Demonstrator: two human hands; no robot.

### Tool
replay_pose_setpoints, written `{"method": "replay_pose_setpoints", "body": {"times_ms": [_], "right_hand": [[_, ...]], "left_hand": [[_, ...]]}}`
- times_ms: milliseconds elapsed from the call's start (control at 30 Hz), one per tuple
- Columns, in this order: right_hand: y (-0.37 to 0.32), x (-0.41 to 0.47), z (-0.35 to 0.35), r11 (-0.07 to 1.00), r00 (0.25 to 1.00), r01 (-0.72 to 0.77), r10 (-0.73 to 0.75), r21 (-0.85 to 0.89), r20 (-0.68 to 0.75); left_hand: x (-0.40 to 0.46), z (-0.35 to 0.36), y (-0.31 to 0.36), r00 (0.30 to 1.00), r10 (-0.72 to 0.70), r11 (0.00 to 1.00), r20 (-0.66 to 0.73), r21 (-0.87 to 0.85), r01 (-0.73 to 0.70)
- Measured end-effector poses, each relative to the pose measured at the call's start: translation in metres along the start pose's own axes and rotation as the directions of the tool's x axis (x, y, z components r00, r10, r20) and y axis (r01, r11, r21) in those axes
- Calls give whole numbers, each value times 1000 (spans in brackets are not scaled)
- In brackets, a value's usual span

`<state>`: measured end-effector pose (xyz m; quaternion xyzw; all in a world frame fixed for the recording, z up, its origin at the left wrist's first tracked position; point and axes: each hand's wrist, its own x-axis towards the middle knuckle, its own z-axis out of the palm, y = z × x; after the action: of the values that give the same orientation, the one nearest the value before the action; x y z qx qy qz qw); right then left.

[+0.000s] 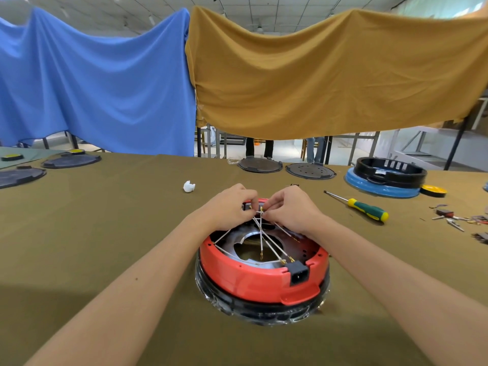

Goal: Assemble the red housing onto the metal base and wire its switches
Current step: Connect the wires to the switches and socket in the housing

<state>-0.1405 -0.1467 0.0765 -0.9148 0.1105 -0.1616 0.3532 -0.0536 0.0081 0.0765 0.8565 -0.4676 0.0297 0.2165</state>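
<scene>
Red housing (260,276) seated on metal base (237,240), mid-worktop (105,220). Left hand (229,207) and right hand (289,210) fingers pinch white wires (261,233) at housing's far rim. Screwdriver (361,206) lies right of housing.

An assembly workshop, probably in a factory hall; cloth-covered workbench (105,233); screwdriver (364,207); loose terminals (454,219); spare base plates (310,170); grid ceiling (264,11) overhead.

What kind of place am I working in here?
Probably an assembly workshop: a cloth-covered table holds a red housing being wired, a screwdriver, and spare round covers.
</scene>
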Motion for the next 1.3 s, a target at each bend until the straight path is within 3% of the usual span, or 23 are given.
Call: {"method": "replay_pose_setpoints", "body": {"times_ms": [500,633,733,933,1300], "right_hand": [[2,3,1,999,998,17,-19,-33,-59],[1,4,2,980,990,97,-113,-173,-83],[1,8,-2,925,992,108,-122,-365,-15],[-1,9,-3,882,991,134,-122,-452,56],[1,9,-2,907,983,177,-184,-382,18]], "left_hand": [[4,3,-4,1000,-4,999,-10,45,4],[11,-1,-4,1000,-10,995,17,104,8],[13,1,-5,1000,-5,996,-8,89,5],[12,6,-7,1000,13,994,-24,112,-10],[14,7,-5,999,15,992,-35,129,-11]]}}
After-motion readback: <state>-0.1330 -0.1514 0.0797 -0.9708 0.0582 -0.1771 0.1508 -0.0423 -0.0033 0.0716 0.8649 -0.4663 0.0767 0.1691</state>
